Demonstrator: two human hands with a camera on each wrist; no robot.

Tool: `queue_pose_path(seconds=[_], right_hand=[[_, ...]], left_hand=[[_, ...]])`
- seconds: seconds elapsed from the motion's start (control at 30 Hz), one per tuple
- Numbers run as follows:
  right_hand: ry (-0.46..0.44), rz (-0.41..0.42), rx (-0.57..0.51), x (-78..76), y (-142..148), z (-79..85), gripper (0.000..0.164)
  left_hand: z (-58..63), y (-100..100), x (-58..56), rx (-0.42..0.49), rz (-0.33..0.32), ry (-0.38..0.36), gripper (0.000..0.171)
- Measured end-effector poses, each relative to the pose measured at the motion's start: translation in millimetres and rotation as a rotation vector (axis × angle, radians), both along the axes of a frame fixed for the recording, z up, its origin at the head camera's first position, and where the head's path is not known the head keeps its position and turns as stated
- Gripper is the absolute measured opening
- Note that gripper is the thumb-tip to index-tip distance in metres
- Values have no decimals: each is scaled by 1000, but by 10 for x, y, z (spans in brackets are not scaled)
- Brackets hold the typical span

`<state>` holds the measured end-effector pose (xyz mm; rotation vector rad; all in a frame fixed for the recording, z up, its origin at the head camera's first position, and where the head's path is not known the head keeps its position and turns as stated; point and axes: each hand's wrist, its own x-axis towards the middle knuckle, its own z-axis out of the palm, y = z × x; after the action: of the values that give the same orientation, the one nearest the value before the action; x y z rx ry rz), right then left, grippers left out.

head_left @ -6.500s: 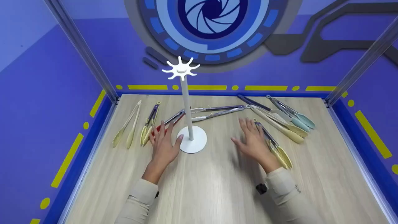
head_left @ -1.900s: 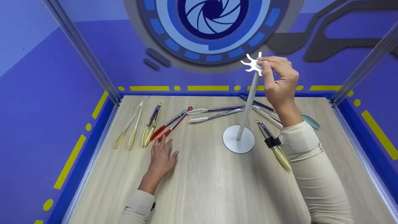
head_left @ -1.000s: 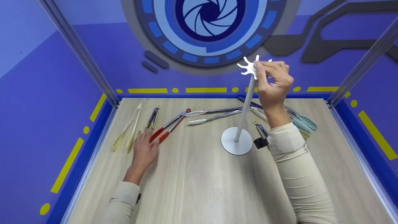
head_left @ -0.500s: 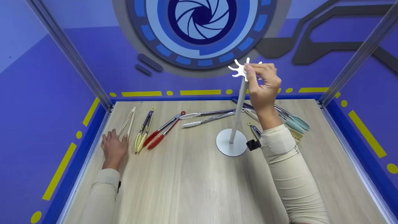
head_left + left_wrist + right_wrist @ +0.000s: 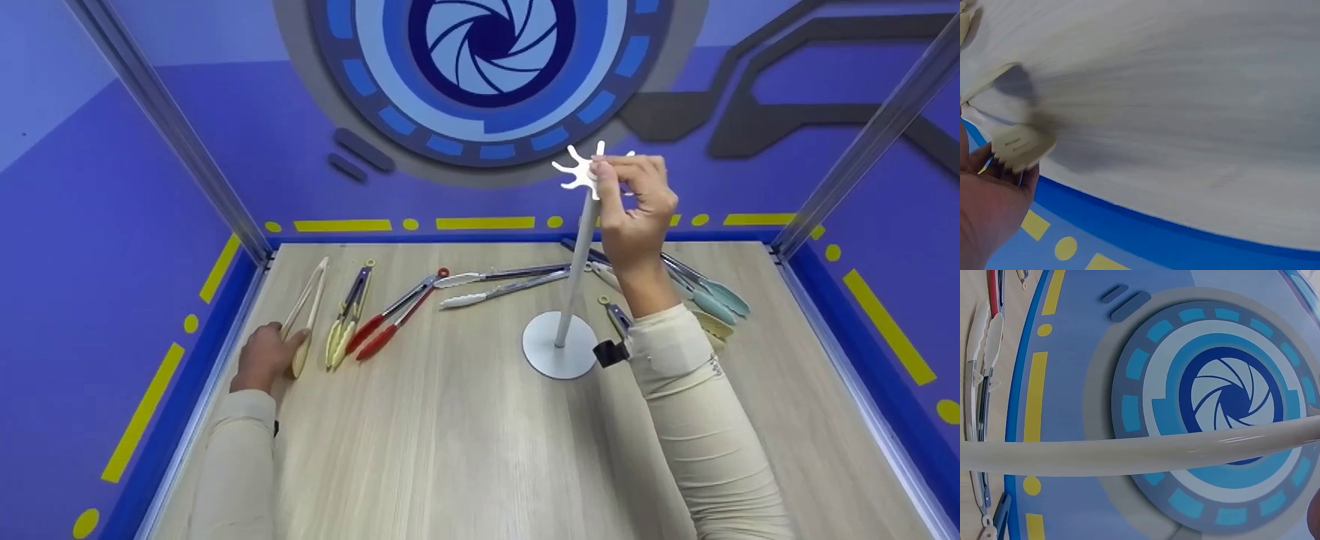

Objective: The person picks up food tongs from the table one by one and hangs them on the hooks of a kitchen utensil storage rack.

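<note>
In the head view my left hand (image 5: 262,354) is at the far left of the table, curled round the cream tongs (image 5: 298,361). The left wrist view shows the slotted tip of one arm of the tongs (image 5: 1023,147) against my fingers; the hinge end is out of that view. My right hand (image 5: 637,206) pinches the hub of a white stand, a star-shaped rack (image 5: 577,172) on a slim pole (image 5: 576,262) with a round base (image 5: 551,361). That pole runs across the right wrist view, where the pinching fingers hardly show. The rack's right-hand hooks are partly behind the hand.
Beside the left hand lie yellow-tipped tongs (image 5: 347,319) and red tongs (image 5: 395,319). White-tipped tongs (image 5: 499,283) lie behind the stand. Teal-tipped tongs (image 5: 712,296) and others, partly hidden by the right arm, are at the right. Blue walls enclose the table (image 5: 450,450).
The right hand took the stand's top, and the stand now stands further right. The left hand moved left past the red and yellow tongs and took hold of the cream tongs.
</note>
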<state>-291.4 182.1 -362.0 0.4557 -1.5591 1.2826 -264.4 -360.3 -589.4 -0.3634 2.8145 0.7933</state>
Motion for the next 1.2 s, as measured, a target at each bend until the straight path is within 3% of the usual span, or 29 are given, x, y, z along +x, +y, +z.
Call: queue_pose_path(seconds=[0.2, 0.5, 0.6, 0.9, 1.2], right_hand=[[-11, -12, 6, 28, -25, -4, 16], [-22, -14, 1, 12, 21, -63, 18], [-32, -11, -2, 12, 32, -75, 18], [-28, -20, -7, 15, 55, -76, 18], [3, -21, -10, -9, 110, -81, 17]], left_hand=[[18, 38, -55, 16, 21, -9, 68], [-127, 119, -114, 93, 50, -5, 54], [-184, 138, -163, 66, 38, -2, 42], [-110, 332, -159, 10, 2, -2, 33], [-109, 356, -115, 36, 9, 4, 25]])
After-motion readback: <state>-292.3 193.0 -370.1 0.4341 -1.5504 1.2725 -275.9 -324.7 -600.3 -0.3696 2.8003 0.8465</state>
